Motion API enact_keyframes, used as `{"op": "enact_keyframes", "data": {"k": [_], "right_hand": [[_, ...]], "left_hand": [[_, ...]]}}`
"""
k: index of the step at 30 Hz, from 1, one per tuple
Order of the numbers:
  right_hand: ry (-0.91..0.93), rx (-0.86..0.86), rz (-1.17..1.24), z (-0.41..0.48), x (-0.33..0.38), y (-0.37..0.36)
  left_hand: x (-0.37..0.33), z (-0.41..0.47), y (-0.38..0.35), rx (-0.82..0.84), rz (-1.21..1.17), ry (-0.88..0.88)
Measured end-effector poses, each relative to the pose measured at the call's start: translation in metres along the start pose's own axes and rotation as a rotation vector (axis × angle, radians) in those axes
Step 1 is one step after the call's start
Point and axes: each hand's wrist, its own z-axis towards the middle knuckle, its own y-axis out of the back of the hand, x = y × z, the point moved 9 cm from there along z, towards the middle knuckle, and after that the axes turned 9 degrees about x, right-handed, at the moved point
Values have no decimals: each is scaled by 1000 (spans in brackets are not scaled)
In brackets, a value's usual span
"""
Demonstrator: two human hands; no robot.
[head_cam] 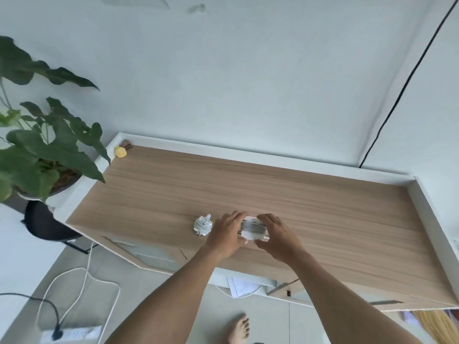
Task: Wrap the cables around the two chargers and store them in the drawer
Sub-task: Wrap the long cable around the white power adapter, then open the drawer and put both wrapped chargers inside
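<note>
A white charger [253,229] with its cable wound in tight loops around it sits just above the wooden desk top [273,192], held between both hands. My left hand [227,234] grips its left end and my right hand [275,232] covers its right end. A second, smaller white charger [203,225] lies on the desk just left of my left hand, its cable bundled around it with the plug end sticking up. Below the desk's near edge a drawer [149,254] stands open, with pale contents I cannot make out.
A potted plant [42,150] stands off the desk's left end, above a black stool [47,224]. A small yellow figure [121,152] sits at the desk's far left corner. A power strip [72,333] and loose cables lie on the floor. My bare foot [239,328] is below.
</note>
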Motion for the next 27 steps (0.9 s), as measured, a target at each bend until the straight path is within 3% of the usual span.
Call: {"op": "enact_keyframes", "data": {"k": [10,22,27], "right_hand": [[-80,50,154,44,-15,-41],[-197,34,232,28,-33,-56],[-269,26,261,2,-35,-48]], "left_hand": [[51,27,-35,124,-183,133],[51,23,-50,156,-141,222],[41,2,-40,67,-129,236]]}}
